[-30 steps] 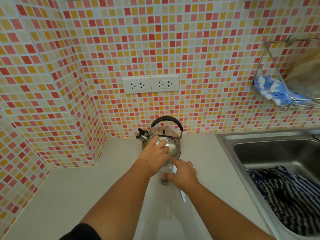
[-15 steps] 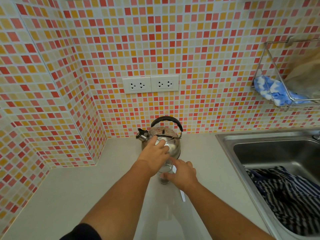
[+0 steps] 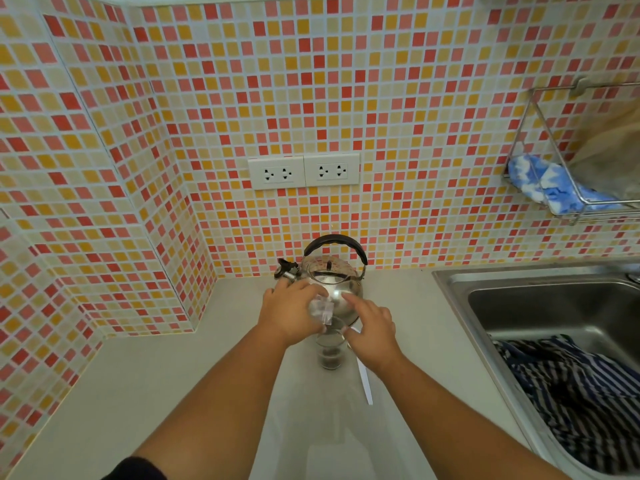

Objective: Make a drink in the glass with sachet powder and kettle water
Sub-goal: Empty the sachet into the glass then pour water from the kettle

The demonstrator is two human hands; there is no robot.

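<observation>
A clear glass (image 3: 330, 353) stands on the pale counter (image 3: 138, 393), just in front of a steel kettle (image 3: 334, 277) with a black handle. My left hand (image 3: 291, 313) pinches a small clear sachet (image 3: 320, 308) above the glass's rim. My right hand (image 3: 372, 332) is at the glass's right side. Its thumb is at the rim and its fingers reach behind the glass toward the sachet. The bottom of the glass looks dark. A thin white stick (image 3: 365, 384) lies on the counter, partly under my right hand.
A steel sink (image 3: 540, 306) at the right holds a striped dark cloth (image 3: 581, 393). A wire rack (image 3: 568, 188) on the tiled wall carries a blue-white cloth. Two wall sockets (image 3: 304, 171) sit above the kettle. A tiled corner juts out at the left.
My left hand has turned, and the sachet now shows between my hands above the glass. My right hand's fingers have stretched upward. The kettle and glass have not moved.
</observation>
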